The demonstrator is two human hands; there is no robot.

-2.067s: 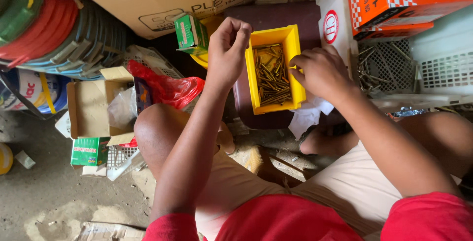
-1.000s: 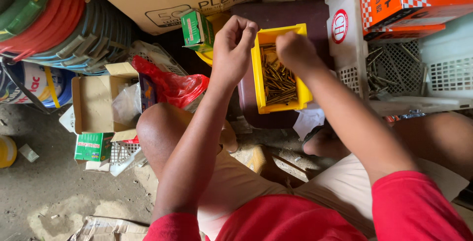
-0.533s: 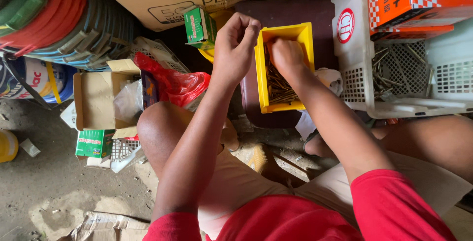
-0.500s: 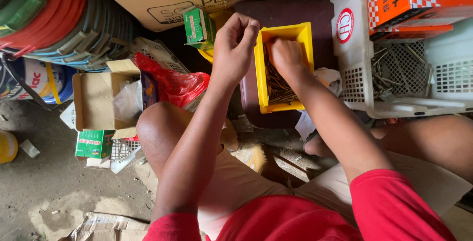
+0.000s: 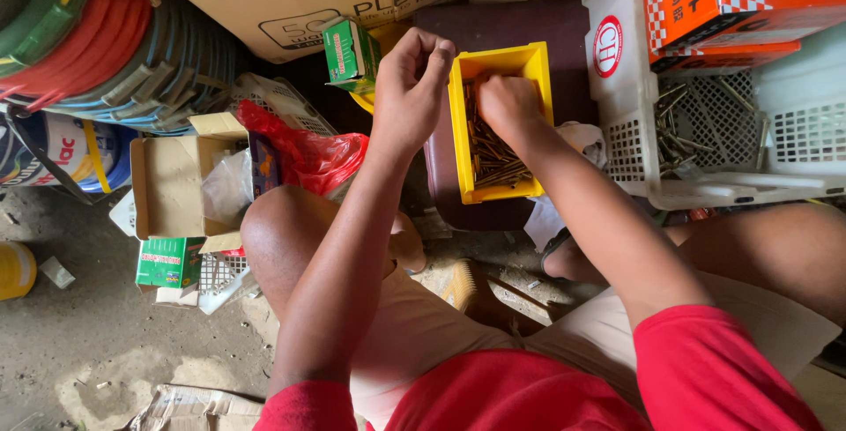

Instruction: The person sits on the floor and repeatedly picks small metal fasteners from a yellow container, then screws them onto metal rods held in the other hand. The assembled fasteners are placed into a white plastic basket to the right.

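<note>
Cluttered floor; right hand (image 5: 504, 103) curled in yellow bin (image 5: 499, 191), touching nails (image 5: 493, 159).

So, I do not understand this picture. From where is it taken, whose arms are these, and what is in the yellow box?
The camera sits on a person's head and looks down, so both arms are that person's own. The right hand reaches into a yellow bin full of long nails. The left hand is curled beside the bin; what it holds is hidden. A small green box stands to its left. At the right, a white plastic basket holds more nails.
</note>
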